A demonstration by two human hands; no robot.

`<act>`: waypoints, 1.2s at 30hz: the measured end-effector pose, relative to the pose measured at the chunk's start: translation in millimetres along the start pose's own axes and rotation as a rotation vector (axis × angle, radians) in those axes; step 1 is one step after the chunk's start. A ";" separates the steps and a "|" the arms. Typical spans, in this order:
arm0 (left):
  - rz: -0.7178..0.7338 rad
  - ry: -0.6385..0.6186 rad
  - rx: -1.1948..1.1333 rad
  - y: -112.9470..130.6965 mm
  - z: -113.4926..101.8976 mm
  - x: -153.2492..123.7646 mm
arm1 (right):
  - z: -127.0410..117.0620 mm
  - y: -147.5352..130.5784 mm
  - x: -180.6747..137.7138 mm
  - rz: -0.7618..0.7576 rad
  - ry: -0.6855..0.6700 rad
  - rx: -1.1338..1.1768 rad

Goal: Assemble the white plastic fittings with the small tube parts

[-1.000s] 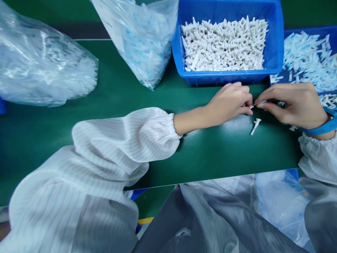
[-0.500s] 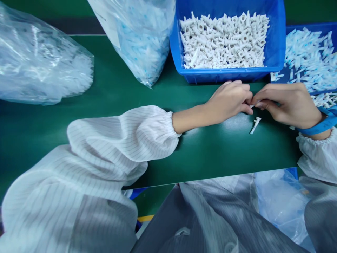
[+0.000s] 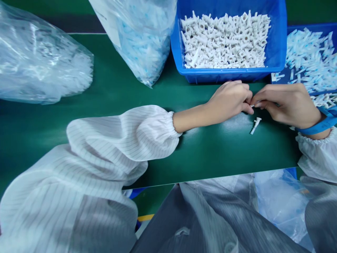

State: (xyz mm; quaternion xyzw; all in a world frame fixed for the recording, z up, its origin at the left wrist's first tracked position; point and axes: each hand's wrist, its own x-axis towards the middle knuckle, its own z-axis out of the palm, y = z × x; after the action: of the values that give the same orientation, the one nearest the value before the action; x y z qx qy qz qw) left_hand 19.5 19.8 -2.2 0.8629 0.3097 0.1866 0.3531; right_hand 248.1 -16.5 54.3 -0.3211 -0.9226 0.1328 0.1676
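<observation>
Fingertip to fingertip, my left hand point(image 3: 231, 98) and my right hand point(image 3: 291, 103) meet over the green tabletop, just in front of a blue bin point(image 3: 226, 71). Both are closed in a pinch. A tiny white plastic piece point(image 3: 252, 105) shows between them; most of it is hidden by the fingers. Just below lies a small white plastic fitting point(image 3: 255, 125) with a side arm and a pale blue, translucent end. A blue band point(image 3: 319, 123) circles my right wrist.
White plastic fittings point(image 3: 226, 42) fill the blue bin. At right a blue tray point(image 3: 313, 93) carries translucent blue-tipped pieces point(image 3: 305, 52), with more white parts point(image 3: 328, 100) in front. A clear bag point(image 3: 146, 45) of bluish pieces and another bag point(image 3: 47, 66) of clear pieces lie left.
Almost nothing differs. Both hands keep the same pinch in the same place, and the view has shifted very slightly.
</observation>
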 end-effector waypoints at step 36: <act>-0.103 -0.065 0.057 14.4 -10.8 3.8 | -4.1 -6.3 -2.8 -0.074 -0.017 -0.104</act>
State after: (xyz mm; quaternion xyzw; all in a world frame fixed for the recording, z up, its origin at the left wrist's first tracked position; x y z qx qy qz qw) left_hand 22.2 19.6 16.0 0.8610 0.3474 0.1311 0.3476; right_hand 248.3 -22.5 59.6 -0.2939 -0.9409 0.0809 0.1478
